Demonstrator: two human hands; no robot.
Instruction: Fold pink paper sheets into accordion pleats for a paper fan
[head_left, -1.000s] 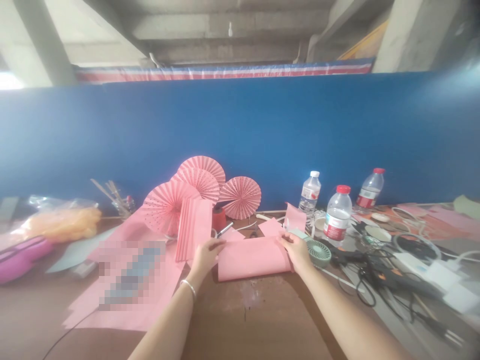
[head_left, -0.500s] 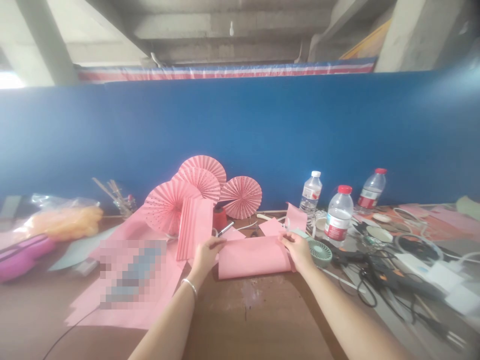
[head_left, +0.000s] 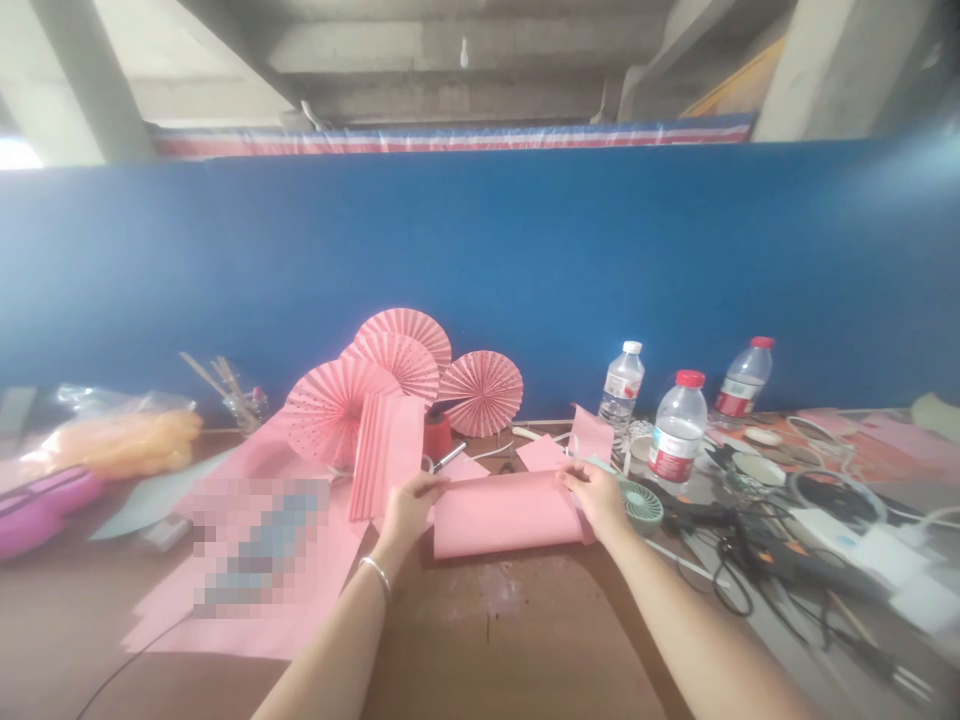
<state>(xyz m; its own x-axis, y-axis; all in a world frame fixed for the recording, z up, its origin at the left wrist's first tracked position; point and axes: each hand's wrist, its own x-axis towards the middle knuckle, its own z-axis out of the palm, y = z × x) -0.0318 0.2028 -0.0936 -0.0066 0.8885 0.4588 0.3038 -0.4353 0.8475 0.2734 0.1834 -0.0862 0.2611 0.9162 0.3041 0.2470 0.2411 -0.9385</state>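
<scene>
Pink paper (head_left: 502,515), at six o'clock in the view, seems light, limp and easily creased, best taken by its edges. The left hand (head_left: 409,508) has fingers clamped at its ten-o'clock corner, the right hand (head_left: 598,502) near two o'clock; pleated fans (head_left: 481,394) stand beyond, toward eleven.

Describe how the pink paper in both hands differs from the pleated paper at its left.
The held paper shows a smooth face; the pleated paper shows narrow folds. The held paper looks wider than tall; the pleated paper, taller than wide. Both are pink.
</scene>
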